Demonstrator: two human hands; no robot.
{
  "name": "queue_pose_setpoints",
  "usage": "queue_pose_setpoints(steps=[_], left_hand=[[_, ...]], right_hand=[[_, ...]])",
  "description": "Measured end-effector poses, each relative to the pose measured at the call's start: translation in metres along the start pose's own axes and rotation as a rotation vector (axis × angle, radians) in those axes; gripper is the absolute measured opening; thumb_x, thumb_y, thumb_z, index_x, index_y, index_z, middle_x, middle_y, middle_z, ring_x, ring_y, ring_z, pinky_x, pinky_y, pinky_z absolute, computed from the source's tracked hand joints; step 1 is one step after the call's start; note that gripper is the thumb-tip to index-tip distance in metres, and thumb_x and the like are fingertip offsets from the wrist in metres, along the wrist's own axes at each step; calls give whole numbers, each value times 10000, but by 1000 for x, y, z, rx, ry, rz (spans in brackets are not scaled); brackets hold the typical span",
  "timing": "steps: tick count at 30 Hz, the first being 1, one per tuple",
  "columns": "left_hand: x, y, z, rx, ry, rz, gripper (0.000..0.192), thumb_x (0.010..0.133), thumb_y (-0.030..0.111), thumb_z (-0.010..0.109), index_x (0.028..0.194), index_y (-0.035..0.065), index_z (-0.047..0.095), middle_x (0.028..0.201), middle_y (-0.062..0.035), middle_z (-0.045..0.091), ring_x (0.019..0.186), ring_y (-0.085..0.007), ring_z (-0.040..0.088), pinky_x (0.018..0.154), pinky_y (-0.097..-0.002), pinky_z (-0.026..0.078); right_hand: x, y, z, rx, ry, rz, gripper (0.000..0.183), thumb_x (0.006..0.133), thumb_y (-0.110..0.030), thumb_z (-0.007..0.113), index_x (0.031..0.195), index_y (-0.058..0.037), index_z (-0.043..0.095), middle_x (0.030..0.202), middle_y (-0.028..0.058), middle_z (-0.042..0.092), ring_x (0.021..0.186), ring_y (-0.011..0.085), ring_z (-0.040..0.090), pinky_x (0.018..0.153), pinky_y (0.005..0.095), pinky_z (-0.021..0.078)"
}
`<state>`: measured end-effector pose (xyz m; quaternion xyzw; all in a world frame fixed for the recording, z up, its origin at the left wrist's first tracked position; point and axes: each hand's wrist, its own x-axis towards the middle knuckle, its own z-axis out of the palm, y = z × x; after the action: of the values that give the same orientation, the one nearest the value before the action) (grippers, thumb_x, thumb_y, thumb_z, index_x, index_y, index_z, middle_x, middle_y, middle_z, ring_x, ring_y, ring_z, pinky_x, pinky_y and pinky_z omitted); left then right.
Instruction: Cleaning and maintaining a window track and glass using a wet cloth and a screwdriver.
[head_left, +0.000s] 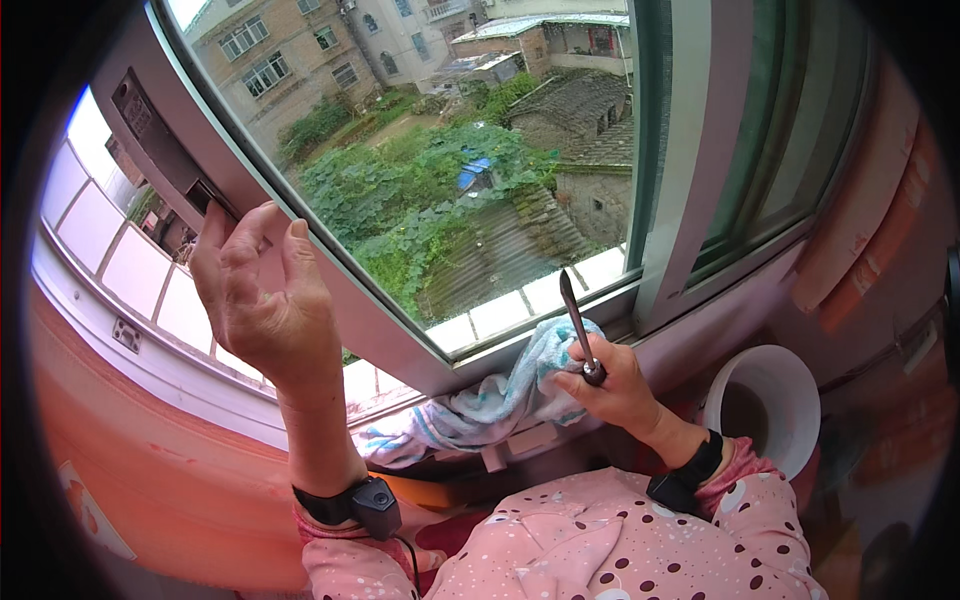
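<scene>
My left hand (262, 292) is raised to the sliding window's side frame (352, 277), its fingertips at a dark latch recess (202, 196) set into a dark latch plate (154, 135). The thumb stands apart from the fingers. My right hand (619, 382) grips a screwdriver (577, 315), its metal blade pointing up towards the glass. A white and turquoise towel (487, 401) lies bunched along the sill, its far end against my right fingers; whether they also hold it is hidden.
A white bucket (802, 405) with murky liquid stands to the right below the sill. Window sashes (675, 187) overlap at the right. Left of the frame the window gap opens onto a white-tiled ledge (187, 307). A black wrist camera (375, 504) is strapped to my left wrist.
</scene>
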<state>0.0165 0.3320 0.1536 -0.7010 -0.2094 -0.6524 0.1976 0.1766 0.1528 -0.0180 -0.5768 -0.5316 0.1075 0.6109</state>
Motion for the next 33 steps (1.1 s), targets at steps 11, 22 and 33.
queue_pose_setpoints(steps=[11,22,33], left_hand=[[-56,-6,-27,-1071,-186,-303,155,881,20,565,1032,14,597,1192,-235,543,1043,-274,585,888,-399,479],[-208,-11,-28,-937,-1350,-335,810,649,198,761,1349,63,377,1267,-176,502,1171,-354,471,986,-384,376],[-154,-74,-59,-1376,-821,-1128,330,936,204,401,1071,-47,568,880,-140,660,772,-248,646,743,-355,519]], right_hand=[[6,-42,5,48,-36,-106,231,747,-124,737,804,-37,530,613,64,471,518,178,463,490,290,384],[69,-116,-3,414,23,-135,256,778,-143,748,894,-37,545,776,-36,523,675,26,451,585,184,375],[46,-60,-64,66,224,51,254,814,-218,720,881,-42,549,696,-47,526,605,17,453,534,173,364]])
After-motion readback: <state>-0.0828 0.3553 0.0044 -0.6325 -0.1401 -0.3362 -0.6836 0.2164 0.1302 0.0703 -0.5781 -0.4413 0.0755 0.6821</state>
